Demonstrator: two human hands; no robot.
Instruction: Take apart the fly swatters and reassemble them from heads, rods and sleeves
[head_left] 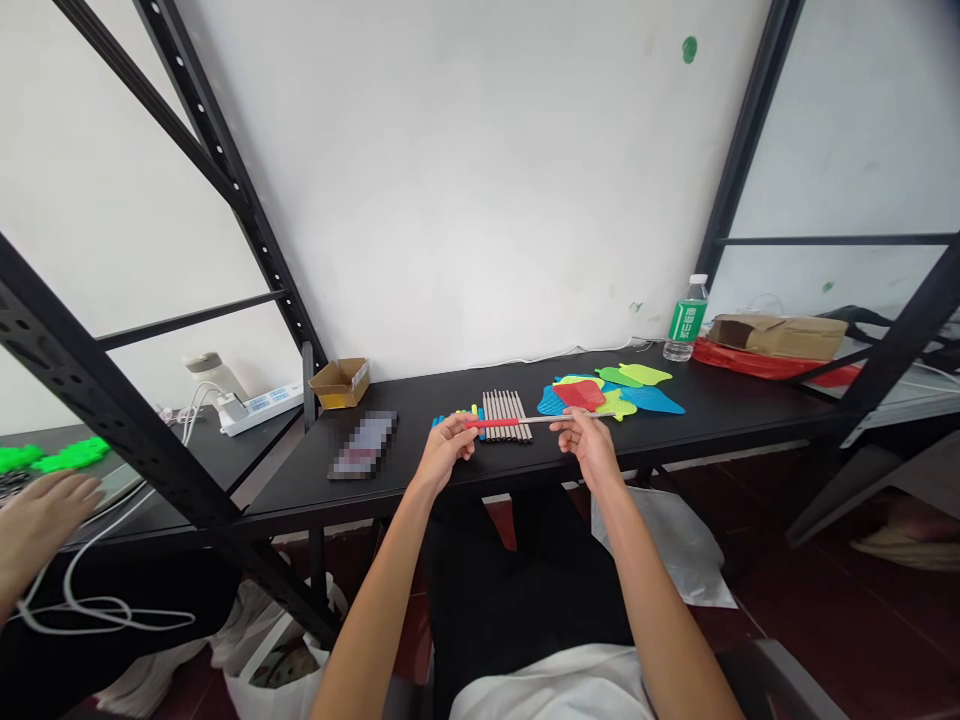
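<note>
A thin metal rod with a red grip (496,423) is held level above the front of the black table. My left hand (446,452) is closed on the end of the red grip. The bare metal part is pinched between the fingers of my right hand (590,447). Just behind lies a row of several metal rods (504,404), side by side. Small blue and yellow grips (437,421) lie by my left hand, partly hidden. Beyond my right hand is a loose pile of fly swatter heads (579,394) in red, blue, yellow and green.
On the black table (420,395) are a phone-like device (365,445), blurred out, an open cardboard box (340,383) and a water bottle (686,320). Black shelf posts (232,180) stand at both sides. Another person's hand (52,510) is at far left, near green pieces (71,455).
</note>
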